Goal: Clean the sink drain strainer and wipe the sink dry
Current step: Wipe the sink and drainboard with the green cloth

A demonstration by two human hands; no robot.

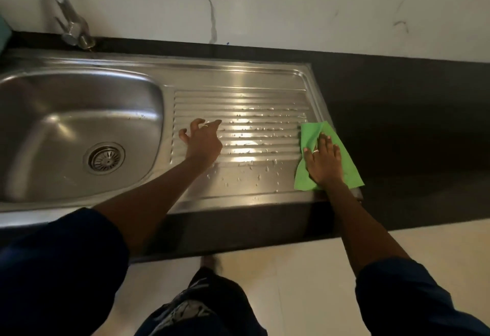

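Droplets [252, 147] on drainboard [238, 83], faucet [72, 26] behind sink [79, 70]

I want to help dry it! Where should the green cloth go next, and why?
Probably slide the right hand and green cloth leftward across the ribbed drainboard: water drops sit there, and the cloth lies at its right edge.

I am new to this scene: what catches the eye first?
A bright green cloth lies at the right end of the steel draining board, pressed flat by the right grip. Water drops cover the board's middle. The left grip, fingers spread, is at its left end.
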